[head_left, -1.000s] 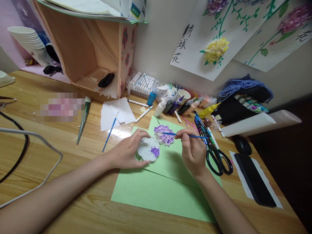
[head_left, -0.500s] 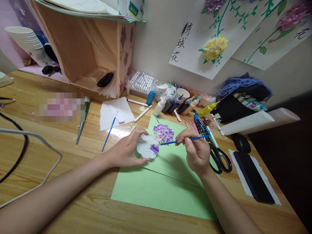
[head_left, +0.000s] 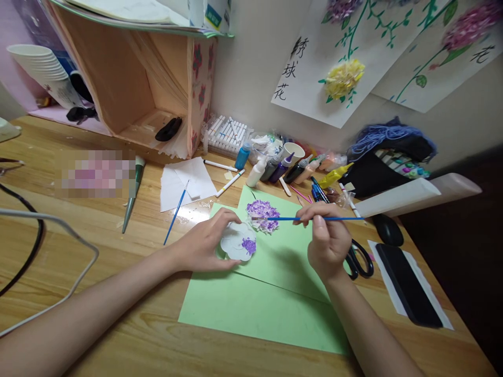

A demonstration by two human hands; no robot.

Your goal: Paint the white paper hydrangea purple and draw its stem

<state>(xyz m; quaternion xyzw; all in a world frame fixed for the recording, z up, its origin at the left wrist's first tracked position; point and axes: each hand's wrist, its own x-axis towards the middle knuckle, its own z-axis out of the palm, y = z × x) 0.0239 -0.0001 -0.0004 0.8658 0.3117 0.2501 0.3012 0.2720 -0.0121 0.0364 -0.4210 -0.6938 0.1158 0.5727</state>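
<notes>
My left hand [head_left: 210,241] grips a white flower-shaped paint palette [head_left: 232,242] by its edges, thumb at the near side and fingers at the far side. Purple paint [head_left: 249,245] lies in its right part. In my right hand [head_left: 329,238] is a blue paintbrush [head_left: 288,219], held nearly level, fingers closed round the handle. Its bristle end is over the left part of a purple and white textured flower [head_left: 268,213]; whether it touches cannot be made out. The flower sits on green paper [head_left: 259,309], partly beneath the palette.
Paint bottles [head_left: 257,172] and a box of markers [head_left: 227,131] line the wall. A second brush [head_left: 176,212] lies left on white paper [head_left: 173,183]. Scissors [head_left: 363,259], a phone [head_left: 408,285] and a mouse [head_left: 388,229] lie right. An orange box [head_left: 129,89] stands back left.
My right hand has moved right and the brush tip has gone from the purple paint in the palette up to the flower. My left hand and the palette stay nearly in place.
</notes>
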